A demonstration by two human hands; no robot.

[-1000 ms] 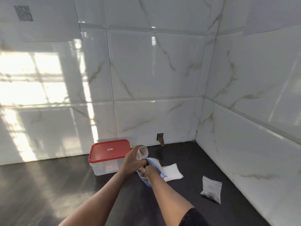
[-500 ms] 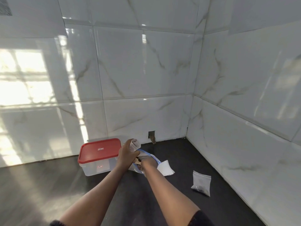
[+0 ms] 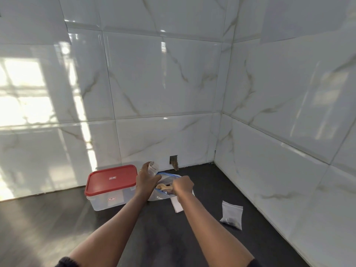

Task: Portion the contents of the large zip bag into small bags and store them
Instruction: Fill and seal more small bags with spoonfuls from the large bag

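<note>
Risks, judged from the present layout:
- The small clear plastic bag [image 3: 153,167] is gripped in the left hand [image 3: 146,183] and sticks up above it. Whether its mouth is open cannot be told. If it is collapsed, a spoonful could spill onto the dark countertop [image 3: 165,237].
- The large clear zip bag with the blue seal strip [image 3: 160,197] stands slack between the two hands. Whether the left hand also steadies its rim is unclear. If it is unsupported, lifting the spoon could tip it or fold the mouth shut.
- An overfull spoon would shed on the way up to the small bag, which sits higher than the large bag's mouth.

Hands: the right hand [image 3: 183,186] is clenched round the handle of a pale wooden spoon [image 3: 163,187], whose bowl points toward the left hand, inside the large bag's mouth. The dark contents are barely visible by the spoon.

Positions: the large bag is directly between the hands and touches both. A flat white stack [image 3: 178,206], possibly spare bags, lies under the right wrist. One filled small bag [image 3: 232,214] lies well apart, right of the right forearm. A clear storage box with a red lid [image 3: 111,180] sits just left of the left hand, lid on.
</note>
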